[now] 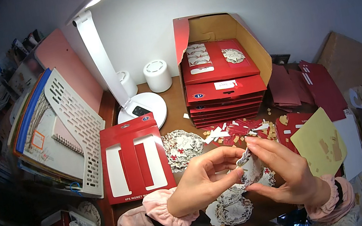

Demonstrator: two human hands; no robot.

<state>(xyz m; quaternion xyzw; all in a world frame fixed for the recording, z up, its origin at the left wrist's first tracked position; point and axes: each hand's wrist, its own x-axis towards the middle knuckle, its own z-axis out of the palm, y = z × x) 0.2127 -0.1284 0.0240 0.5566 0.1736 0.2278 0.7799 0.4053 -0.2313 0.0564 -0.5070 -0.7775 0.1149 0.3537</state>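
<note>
Between my two hands a scalloped paper cutout (251, 168), white with grey print, is held up and bent into a curve. My left hand (206, 176) pinches its left edge with thumb and fingers. On the other side, my right hand (288, 169) grips it, fingers on top and thumb below. Beneath the hands lie more printed cutouts (234, 210), partly overlapping on the brown table. A larger pile of such cutouts (181, 149) sits left of them, beside a flat red cardboard package (137, 159) with white windows.
Behind stands an open carton (254, 47) stacked with red packages (223, 91). Loose red and white paper strips (237, 128) lie before it. At right are a yellow sheet (316, 137) and dark red cards (324, 87). A white desk lamp (100, 54) and perforated file rack (84, 130) stand left.
</note>
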